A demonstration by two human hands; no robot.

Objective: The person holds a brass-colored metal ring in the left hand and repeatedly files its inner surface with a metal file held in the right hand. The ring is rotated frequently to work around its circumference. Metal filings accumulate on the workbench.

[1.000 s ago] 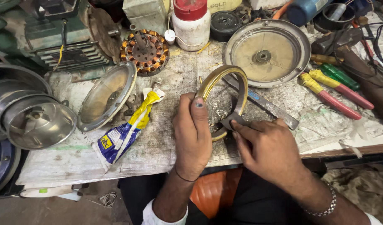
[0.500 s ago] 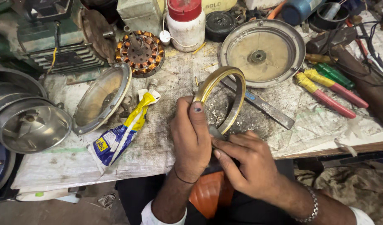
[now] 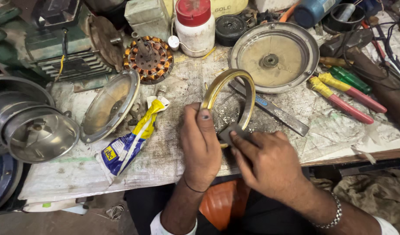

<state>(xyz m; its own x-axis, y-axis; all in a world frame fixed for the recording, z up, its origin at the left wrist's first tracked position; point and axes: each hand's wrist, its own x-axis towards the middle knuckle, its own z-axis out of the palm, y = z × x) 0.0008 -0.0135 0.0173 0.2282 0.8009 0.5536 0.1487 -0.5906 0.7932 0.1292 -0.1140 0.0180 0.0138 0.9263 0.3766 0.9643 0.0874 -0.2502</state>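
- Head view: the left hand (image 3: 201, 146) holds a brass-coloured metal ring (image 3: 229, 98) upright on its edge on the workbench (image 3: 174, 152); the fingers are closed around the near-left part of the ring and the thumb lies along its rim.
- Head view: the right hand (image 3: 269, 163) pinches a small dark grey piece (image 3: 230, 132), maybe an abrasive pad or a flat scrap, between thumb and first fingers, and presses it against the lower inside part of the ring. I cannot tell exactly what this piece is.
- The ring stands near the front edge of the bench, between a squeezed blue and yellow tube (image 3: 130, 141) on the left and a flat metal file (image 3: 278, 111) on the right.
- Behind it lie a round metal cover (image 3: 274, 56), a copper-wound stator (image 3: 148, 58), a white jar with red lid (image 3: 194, 26), and screwdrivers with coloured handles (image 3: 346, 93).
- As a judgement: the ring looks part bright and part dull, with grey dust below it, so the rubbing seems under way and not finished.
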